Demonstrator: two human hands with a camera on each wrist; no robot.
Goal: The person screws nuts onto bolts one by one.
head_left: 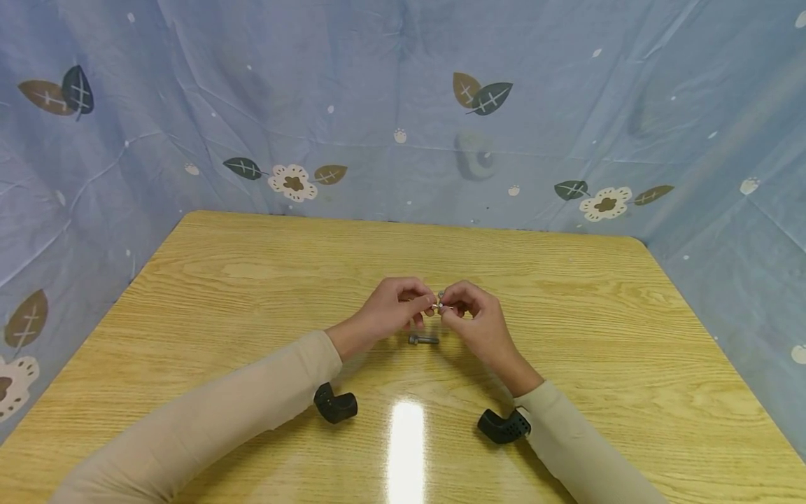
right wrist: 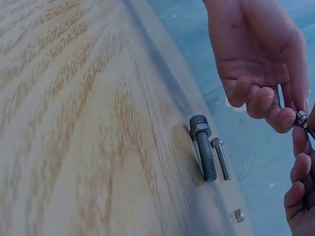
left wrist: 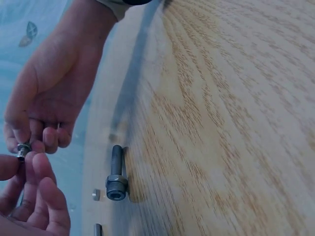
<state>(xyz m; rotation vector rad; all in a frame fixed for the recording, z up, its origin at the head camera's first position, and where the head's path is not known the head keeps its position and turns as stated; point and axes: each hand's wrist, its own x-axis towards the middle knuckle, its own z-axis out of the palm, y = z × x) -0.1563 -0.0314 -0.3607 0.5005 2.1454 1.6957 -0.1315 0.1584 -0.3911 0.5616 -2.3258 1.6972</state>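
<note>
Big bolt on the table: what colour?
The big bolt is dark grey, showing best in the right wrist view.

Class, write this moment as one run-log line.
left hand: pinches small metal piece | right hand: pinches same piece | table: large bolt carrying nut, smaller bolt, loose nut

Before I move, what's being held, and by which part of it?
A small metal fastener, pinched by the left hand and right hand; it's partly hidden, so I cannot tell which part each grips.
</note>
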